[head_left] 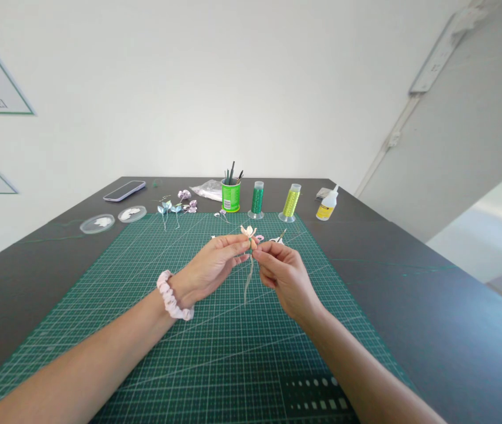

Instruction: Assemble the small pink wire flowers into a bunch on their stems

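Observation:
My left hand (213, 262) is closed in a pinch around the base of a small pale-peach artificial flower (248, 231), whose petals point upward. A bit of green shows at the flower's base. From below it hangs a thin pale stem (248, 285). My right hand (283, 271) is also closed, thumb and finger pressed together beside the flower's base; what lies between those fingertips is hidden. Behind the hands, partly covered, are scissors (278, 240) and a small pink piece (259, 238) on the green cutting mat (180, 353).
Beyond the hands stand a green can (230, 197) of tools, a dark green thread spool (257, 200), a yellow-green spool (291, 203) and a glue bottle (326, 206). Leftward lie blue flowers (169, 207), purple flowers (190, 206), two dishes (97, 224) with white pieces and a phone (124, 191).

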Motion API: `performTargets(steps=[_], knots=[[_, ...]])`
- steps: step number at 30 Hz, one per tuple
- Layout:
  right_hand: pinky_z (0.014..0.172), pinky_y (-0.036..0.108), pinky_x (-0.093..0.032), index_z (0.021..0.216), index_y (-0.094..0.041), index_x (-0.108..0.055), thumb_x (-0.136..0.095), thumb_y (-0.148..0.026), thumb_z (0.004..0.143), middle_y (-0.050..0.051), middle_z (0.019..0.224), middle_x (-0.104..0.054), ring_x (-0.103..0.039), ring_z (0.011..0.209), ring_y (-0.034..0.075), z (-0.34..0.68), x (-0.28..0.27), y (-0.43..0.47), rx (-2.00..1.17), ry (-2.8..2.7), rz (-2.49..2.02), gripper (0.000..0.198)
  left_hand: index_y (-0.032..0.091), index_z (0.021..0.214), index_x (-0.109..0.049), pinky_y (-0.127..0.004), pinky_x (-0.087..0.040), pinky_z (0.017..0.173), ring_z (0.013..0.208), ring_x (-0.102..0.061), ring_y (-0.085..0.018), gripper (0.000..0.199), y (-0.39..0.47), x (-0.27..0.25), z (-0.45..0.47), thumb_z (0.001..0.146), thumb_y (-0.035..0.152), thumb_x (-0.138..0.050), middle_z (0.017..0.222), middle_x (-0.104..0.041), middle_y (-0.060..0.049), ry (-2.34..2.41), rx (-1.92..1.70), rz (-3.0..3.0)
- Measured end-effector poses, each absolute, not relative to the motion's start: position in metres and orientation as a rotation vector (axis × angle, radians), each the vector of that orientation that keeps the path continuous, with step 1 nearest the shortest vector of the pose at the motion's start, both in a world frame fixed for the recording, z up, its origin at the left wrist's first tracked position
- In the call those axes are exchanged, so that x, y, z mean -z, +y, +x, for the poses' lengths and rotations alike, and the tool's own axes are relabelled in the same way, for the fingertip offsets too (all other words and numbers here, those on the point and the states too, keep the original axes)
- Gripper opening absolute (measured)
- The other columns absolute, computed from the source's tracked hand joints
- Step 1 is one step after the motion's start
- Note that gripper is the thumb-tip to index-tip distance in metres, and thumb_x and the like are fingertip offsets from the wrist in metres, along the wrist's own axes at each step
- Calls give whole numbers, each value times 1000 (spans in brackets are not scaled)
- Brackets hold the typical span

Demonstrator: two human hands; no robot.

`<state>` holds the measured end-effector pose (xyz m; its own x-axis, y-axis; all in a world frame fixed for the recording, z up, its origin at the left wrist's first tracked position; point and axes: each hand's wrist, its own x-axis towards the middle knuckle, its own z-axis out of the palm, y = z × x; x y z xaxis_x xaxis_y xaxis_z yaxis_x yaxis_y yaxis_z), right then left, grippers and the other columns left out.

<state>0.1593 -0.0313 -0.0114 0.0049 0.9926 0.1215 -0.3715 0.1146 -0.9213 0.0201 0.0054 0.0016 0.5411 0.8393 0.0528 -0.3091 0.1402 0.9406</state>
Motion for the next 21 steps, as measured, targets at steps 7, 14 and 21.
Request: performTargets(steps=[7,14,21], knots=[[34,21,-16,60,-19,-63,-78,-36,65,-11,43,-31,-18,38,4,159,12,-32,-1296,-1012,-818,23,19,76,-75,-36,-35,95,102,-54,-21,11,4,-3,20,78,30,-73,89,-68,-5,564,-869,1107],[34,21,-15,59,-19,-63,-77,-36,66,-10,44,-34,-18,38,4,159,12,-32,-1309,-1016,-813,24,18,80,-76,-35,-37,93,97,-54,-19,13,5,-3,21,79,31,-72,89,-68,-5,531,-854,1093],[34,21,-16,60,-19,-62,-75,-36,68,-10,44,-35,-16,39,4,159,11,-32,-1368,-1018,-780,22,17,82,-76,-37,-36,95,99,-54,-20,17,5,-2,20,78,33,-74,94,-68,-6,507,-816,1053]])
